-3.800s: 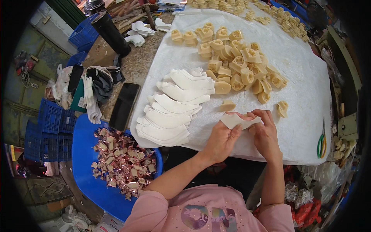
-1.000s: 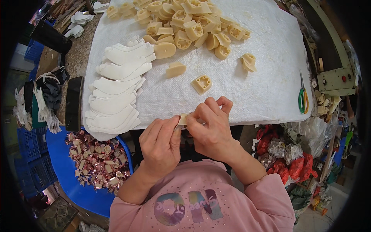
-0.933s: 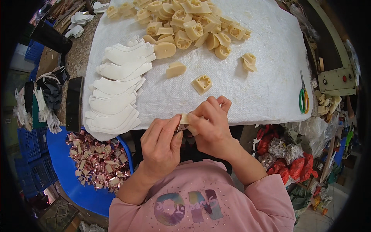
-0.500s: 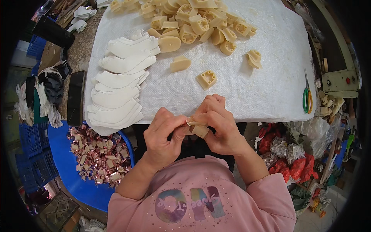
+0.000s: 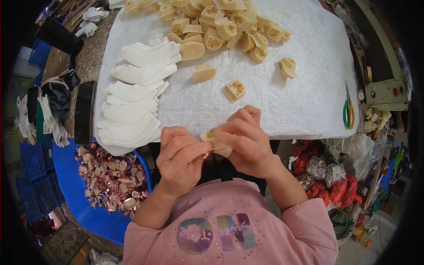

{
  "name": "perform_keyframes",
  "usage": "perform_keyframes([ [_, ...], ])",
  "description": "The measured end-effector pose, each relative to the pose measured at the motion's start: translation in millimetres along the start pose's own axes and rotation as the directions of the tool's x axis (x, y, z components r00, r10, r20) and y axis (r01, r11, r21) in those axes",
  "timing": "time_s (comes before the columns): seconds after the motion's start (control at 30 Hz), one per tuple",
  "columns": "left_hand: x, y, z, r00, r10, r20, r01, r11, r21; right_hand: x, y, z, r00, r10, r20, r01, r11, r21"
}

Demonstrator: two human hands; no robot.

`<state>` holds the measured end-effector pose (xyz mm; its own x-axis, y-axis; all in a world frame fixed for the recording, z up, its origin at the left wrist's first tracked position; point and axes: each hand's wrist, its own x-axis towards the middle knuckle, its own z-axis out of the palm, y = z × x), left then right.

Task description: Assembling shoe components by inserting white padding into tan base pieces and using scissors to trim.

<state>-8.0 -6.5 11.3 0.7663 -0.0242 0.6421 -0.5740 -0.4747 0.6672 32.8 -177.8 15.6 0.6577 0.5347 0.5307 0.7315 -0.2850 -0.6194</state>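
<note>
In front of my chest, just off the table's near edge, I hold a beige shoe heel [image 5: 221,149]. My right hand [image 5: 251,143] is closed around it, fingers over its top. My left hand [image 5: 179,157] pinches at its left side, where a bit of white shows under the fingertips; the fingers partly hide that side. Beyond my hands, a loose heel [image 5: 234,91] shows its hollowed face. To the left lie overlapping white cut pieces [image 5: 130,109], thin and curved. A large pile of beige heels [image 5: 225,28] covers the far part of the table.
White woven sheeting [image 5: 304,106] covers the table. Green-and-orange-handled scissors [image 5: 349,115] lie at its right edge, and a black phone [image 5: 85,112] at the left. Below left, a blue tub [image 5: 79,207] holds many metallic pink pieces. Red and clear plastic bags [image 5: 338,192] lie at lower right.
My left hand has turned and shifted slightly left and down, its fingers now lower against the heel. The heel has moved a little left and tilted. The view has drifted slightly.
</note>
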Motion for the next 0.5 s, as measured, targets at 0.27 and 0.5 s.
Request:
perform_keyframes([
  [0.27, -2, -15, -15, 0.99, -0.071, -0.118, 0.06, 0.994, -0.095, -10, -12, 4, 0.936, 0.347, -0.054, -0.314, 0.894, 0.319],
  [0.5, -6, 5, 3, 0.991, -0.127, -0.051, 0.095, 0.902, -0.421, -28, -23, 25, 0.706, 0.705, 0.066, -0.359, 0.277, 0.891],
])
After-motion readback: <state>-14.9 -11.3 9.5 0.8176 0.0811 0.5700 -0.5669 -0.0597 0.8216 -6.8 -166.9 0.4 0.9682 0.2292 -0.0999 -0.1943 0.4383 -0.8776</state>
